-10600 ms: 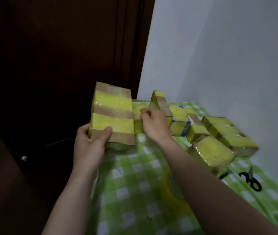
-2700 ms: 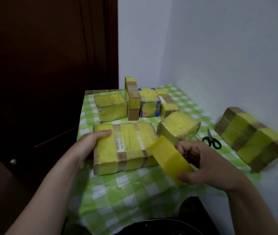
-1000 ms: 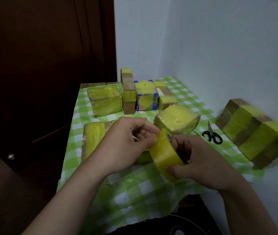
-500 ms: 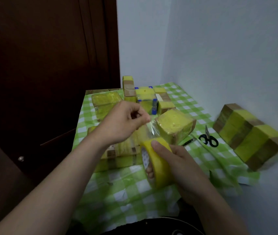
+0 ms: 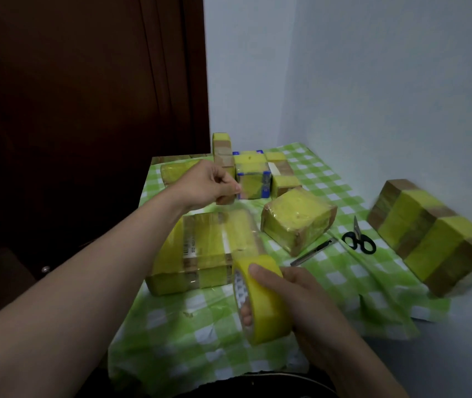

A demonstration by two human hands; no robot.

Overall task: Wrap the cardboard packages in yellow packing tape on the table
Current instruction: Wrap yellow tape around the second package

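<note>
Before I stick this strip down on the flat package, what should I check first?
1. Right hand grips the tape roll, fingers through its core: ok.
2. Left hand pinches the end of the strip, raised above the flat package: ok.
3. Strip free of twists or folds: cannot tell, it is see-through and blurred.
4. Flat package lies flat on the checked cloth, under the strip: ok.
5. Package held steady for pressing: not ok, neither hand touches it.
6. Scissors free for the cut, lying on the cloth to the right: ok.
</note>
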